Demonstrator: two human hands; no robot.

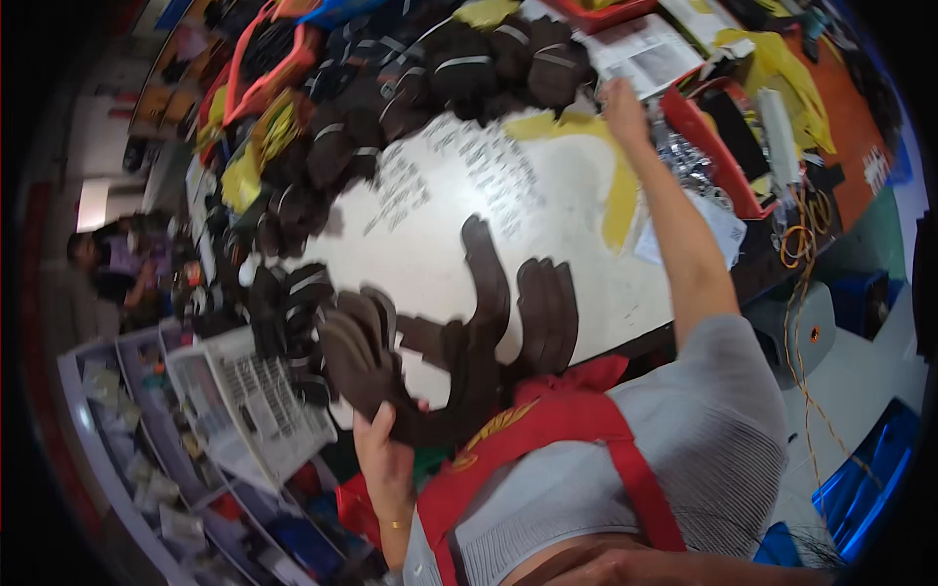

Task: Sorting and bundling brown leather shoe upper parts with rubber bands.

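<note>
My left hand (383,444) grips a stack of dark brown curved leather pieces (362,356) at the near edge of the white worktable (547,205). More of the same brown pieces (508,303) lie fanned out on the table just to the right of that stack. My right hand (623,105) is stretched far across the table, its fingers resting near a yellow sheet (618,186) and a printed paper (645,54). Whether the right hand holds anything is hidden by the angle.
Bundles of dark pieces tied with pale bands (469,68) crowd the far side. Red trays (718,146) stand at the right, an orange frame (269,73) at the far left. A printed sheet (254,400) lies lower left. Another person (107,273) stands far left.
</note>
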